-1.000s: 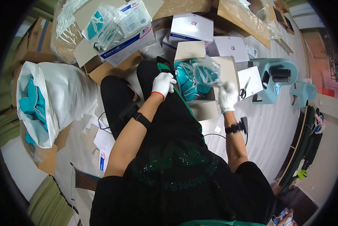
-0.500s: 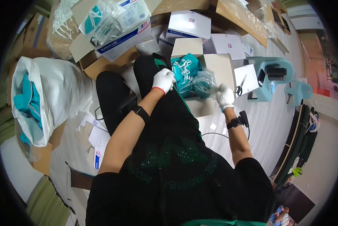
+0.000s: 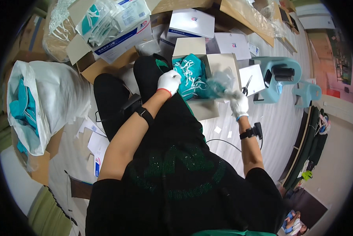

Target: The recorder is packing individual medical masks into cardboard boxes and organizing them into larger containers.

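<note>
A clear plastic bag with a teal face mask (image 3: 219, 87) in it hangs blurred over the right side of an open carton (image 3: 205, 110). My right hand (image 3: 238, 104), in a white knit glove, is closed on the bag's near end. Inside the carton lie several teal masks (image 3: 189, 76) with white straps. My left hand (image 3: 169, 82), gloved too, is curled closed beside the carton's left edge, above my knee. Whether anything is inside its fingers is hidden.
Black scissors (image 3: 246, 87) lie on a white box right of the carton, beside a pale blue stool (image 3: 269, 92). At the left stands a white sack (image 3: 62, 90) holding teal masks. A box of bagged masks (image 3: 125, 44) and closed white boxes (image 3: 192, 23) stand behind.
My right hand and the bagged mask have moved slightly right, away from the carton's middle. The left hand stays closed near the carton. The whole view has shifted a little.
</note>
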Tool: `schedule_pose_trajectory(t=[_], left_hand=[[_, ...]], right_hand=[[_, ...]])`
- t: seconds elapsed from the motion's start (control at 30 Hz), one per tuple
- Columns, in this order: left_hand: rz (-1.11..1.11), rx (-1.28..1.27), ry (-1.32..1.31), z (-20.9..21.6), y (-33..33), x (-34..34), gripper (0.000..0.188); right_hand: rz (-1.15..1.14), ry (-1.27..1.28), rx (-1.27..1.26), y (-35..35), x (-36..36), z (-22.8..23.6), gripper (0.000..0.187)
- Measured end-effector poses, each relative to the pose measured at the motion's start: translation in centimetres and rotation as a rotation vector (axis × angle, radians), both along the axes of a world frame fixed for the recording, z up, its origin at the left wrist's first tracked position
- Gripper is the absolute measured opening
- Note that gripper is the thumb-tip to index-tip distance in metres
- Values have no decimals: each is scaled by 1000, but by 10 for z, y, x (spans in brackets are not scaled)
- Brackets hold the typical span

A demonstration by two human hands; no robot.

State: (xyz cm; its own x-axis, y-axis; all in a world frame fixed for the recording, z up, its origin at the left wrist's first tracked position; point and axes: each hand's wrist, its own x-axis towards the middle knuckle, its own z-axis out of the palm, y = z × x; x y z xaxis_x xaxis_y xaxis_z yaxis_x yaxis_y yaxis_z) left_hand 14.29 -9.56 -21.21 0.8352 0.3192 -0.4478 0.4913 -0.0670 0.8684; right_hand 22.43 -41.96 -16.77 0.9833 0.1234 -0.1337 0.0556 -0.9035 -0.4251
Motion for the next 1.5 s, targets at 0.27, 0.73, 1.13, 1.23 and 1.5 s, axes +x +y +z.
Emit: schedule_pose_trajectory(t=[0.27,0.73,1.13,1.23,1.5], left_hand=[[-120,24,36,0,-10,10,18],[-115,-223,-364,37,-53,26,18],[-355,40,-168,8,-48,28,29],[-289,63,-139,1,-53,28,25],[-236,-4,-83,-44,-40,27,31]], right_hand=[[-147,72,212,5,2,21,19],[-350,231,858,16,-9,52,11],[-413,246,787,6,-1,46,17],[-470,121,738,-16,14,58,17],[-367,-57,923,-16,79,105,12]])
